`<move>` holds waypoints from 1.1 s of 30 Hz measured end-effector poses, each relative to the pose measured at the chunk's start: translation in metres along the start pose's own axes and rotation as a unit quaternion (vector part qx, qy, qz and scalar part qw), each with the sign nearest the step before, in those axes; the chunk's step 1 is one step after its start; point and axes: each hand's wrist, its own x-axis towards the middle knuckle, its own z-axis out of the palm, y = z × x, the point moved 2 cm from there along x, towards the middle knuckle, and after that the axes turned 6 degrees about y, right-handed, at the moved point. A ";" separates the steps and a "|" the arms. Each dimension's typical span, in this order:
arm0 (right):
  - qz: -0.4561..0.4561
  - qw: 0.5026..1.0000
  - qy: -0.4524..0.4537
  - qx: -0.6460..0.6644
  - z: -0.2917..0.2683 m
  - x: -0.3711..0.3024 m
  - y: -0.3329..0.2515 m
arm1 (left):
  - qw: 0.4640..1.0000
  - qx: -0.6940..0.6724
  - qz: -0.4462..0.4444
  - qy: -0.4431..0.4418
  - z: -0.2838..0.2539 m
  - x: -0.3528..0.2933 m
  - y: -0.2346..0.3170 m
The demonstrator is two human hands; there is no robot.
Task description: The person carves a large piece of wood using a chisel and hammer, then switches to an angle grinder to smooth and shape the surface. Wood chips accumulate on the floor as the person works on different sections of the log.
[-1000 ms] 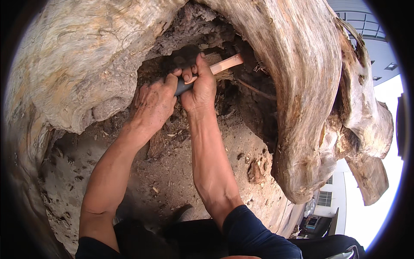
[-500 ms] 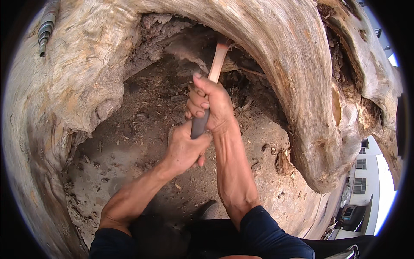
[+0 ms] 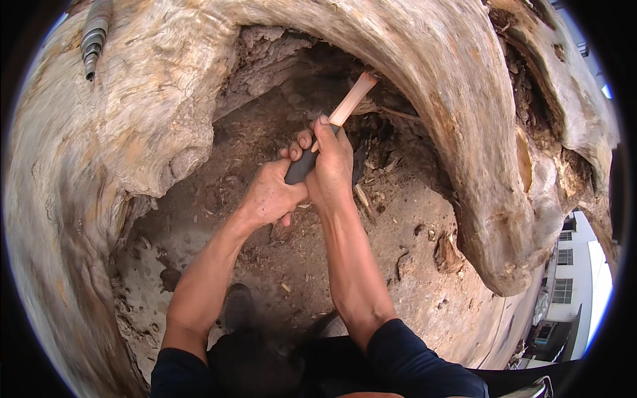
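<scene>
Both my hands are wrapped around a wooden-handled tool (image 3: 352, 101) with a dark grip sleeve. My right hand (image 3: 332, 162) holds it higher up, thumb along the sleeve. Lower, my left hand (image 3: 269, 194) closes around the butt end, close against the right wrist. The pale handle slants up and to the right into the hollow. Its far end goes out of sight behind the overhanging wood, so the tool's head is hidden. A huge weathered tree trunk (image 3: 458, 126) arches over and around the hollow where my hands are.
A grey stepped, tapering metal piece (image 3: 95, 40) lies on the wood at upper left. Wood chips and crumbly debris (image 3: 371, 199) litter the ground. My shoe (image 3: 239, 308) shows low in the picture. Beyond the trunk at right stands a white building (image 3: 564, 275) with windows.
The handle has tilted further to the right, its upper end shifting right and slightly down. Both hands have moved a little left and up, keeping their hold. The view has shifted slightly.
</scene>
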 end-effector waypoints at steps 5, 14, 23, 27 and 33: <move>-0.040 0.999 -0.004 0.010 0.029 0.024 0.024 | 0.994 0.090 0.037 0.058 -0.038 0.022 0.006; 0.016 0.994 0.030 -0.102 0.026 0.018 0.038 | 0.994 0.011 -0.008 0.106 -0.022 0.001 -0.033; 0.080 0.947 -0.013 -0.310 -0.018 -0.040 0.018 | 0.973 -0.190 -0.055 0.119 0.058 -0.071 -0.072; 0.152 0.979 0.068 -0.118 -0.042 -0.073 0.060 | 0.990 -0.041 -0.094 0.098 0.035 -0.096 -0.108; 0.046 0.995 0.025 -0.088 -0.001 -0.034 0.024 | 0.987 0.090 0.001 0.135 0.005 -0.042 -0.040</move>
